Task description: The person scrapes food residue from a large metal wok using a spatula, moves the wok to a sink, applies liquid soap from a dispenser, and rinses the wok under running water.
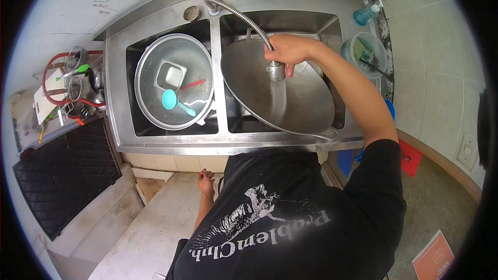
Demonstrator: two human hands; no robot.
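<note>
My right hand (290, 49) grips the end of a flexible metal faucet hose (249, 21) just above its spray head (276, 71). Water runs from the head into a large metal wok (249, 74), which leans tilted in the right sink basin. Down beside my body, my left hand (206, 181) hangs below the sink's front edge with its fingers loosely curled; no object shows in it. The left basin holds a round metal bowl (149, 85) with a small square steel container (171, 76), a turquoise scoop (170, 99) and a red utensil (193, 84) in it.
A blue pump bottle (362, 16) and a clear plastic tub (383, 52) stand on the sink's right side. A small metal strainer cup (192, 13) sits behind the left basin. Strainers and utensils crowd a rack with a red rim (47, 79) at the left.
</note>
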